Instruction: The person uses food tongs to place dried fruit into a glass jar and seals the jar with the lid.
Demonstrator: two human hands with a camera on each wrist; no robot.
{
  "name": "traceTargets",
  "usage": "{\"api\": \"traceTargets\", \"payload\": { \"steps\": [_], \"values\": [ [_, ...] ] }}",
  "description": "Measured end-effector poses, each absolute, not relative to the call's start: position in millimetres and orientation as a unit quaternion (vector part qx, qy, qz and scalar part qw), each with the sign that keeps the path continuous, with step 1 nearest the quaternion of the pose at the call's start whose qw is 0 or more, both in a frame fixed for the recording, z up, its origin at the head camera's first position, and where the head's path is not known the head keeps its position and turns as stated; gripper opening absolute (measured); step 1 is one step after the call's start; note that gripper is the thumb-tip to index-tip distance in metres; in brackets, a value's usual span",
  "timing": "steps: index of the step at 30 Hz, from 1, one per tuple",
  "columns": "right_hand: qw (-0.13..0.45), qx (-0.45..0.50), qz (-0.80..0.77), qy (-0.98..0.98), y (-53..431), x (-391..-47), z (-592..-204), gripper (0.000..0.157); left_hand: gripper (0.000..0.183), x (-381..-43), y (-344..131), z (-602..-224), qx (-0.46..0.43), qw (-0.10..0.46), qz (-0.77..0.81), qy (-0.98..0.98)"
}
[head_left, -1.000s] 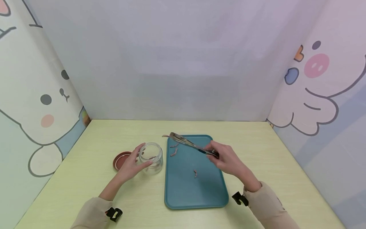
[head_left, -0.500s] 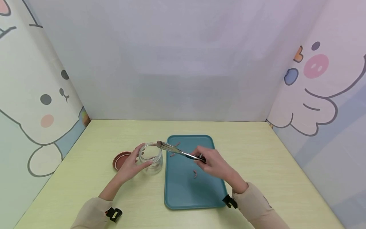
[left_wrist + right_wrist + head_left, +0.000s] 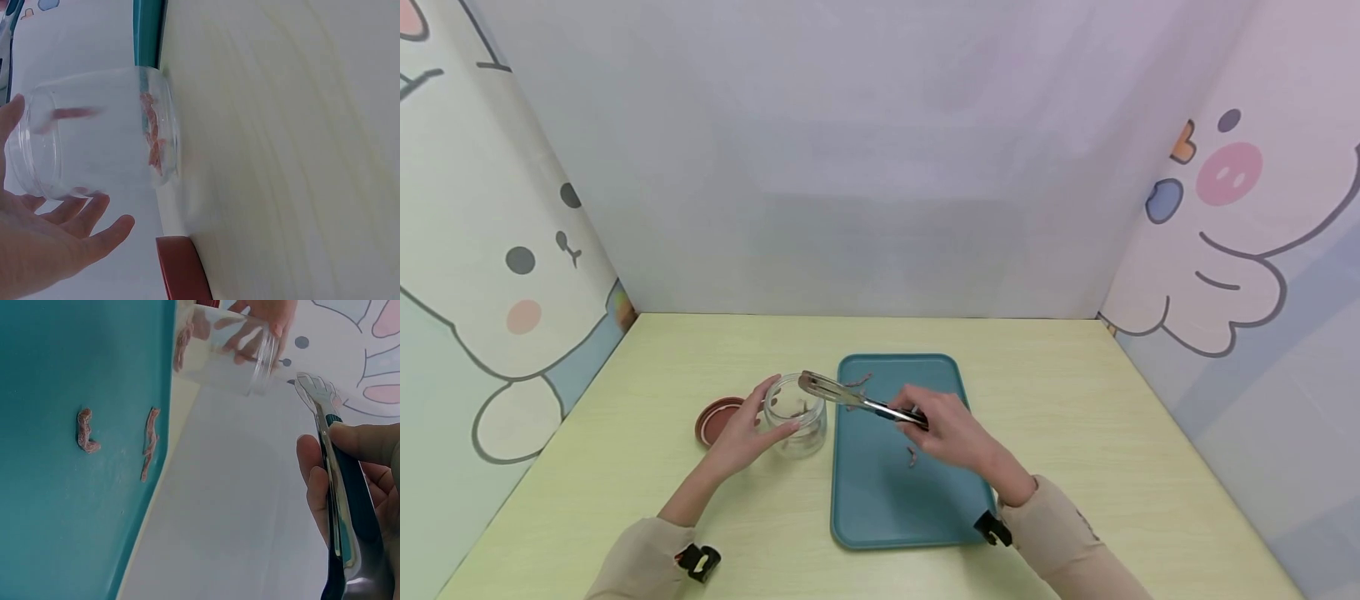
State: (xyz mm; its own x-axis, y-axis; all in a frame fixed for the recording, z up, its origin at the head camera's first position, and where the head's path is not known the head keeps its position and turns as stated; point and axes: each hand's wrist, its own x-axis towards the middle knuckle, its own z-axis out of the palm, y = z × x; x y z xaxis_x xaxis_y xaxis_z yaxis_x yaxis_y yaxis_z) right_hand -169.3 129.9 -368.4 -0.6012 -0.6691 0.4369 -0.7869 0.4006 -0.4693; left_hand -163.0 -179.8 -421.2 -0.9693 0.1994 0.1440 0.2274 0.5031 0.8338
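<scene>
One teal tray [image 3: 917, 508]. Left hand [image 3: 747, 437] grips one jar [image 3: 802, 437] just left of it; right hand [image 3: 951, 429] holds one pair of tongs [image 3: 867, 402], tips over the mouth. One red lid [image 3: 715, 421], half-hidden. Right wrist view: two tray strips [image 3: 85, 428]. Jar: one blurry strip [image 3: 76, 113], uncountable clump [image 3: 153, 134].

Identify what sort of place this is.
Probably a small staged tabletop booth: a pale table enclosed by a plain backdrop and cartoon-printed side panels.
</scene>
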Motion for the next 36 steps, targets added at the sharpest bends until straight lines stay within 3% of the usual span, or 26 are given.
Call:
{"api": "traceTargets", "payload": {
  "steps": [18,36],
  "values": [
    [0.104,0.375,0.315,-0.866,162.1,-163.6,-370.6,0.025,0.078,-166.4,-181.2,-427.2,-0.125,0.020,-0.480,-0.868],
    [0.064,0.308,0.312,-0.897,208.5,-151.8,-397.8,0.031,0.076,-159.5,-176.0,-413.7,-0.123,0.019,-0.482,-0.867]
  ]
}}
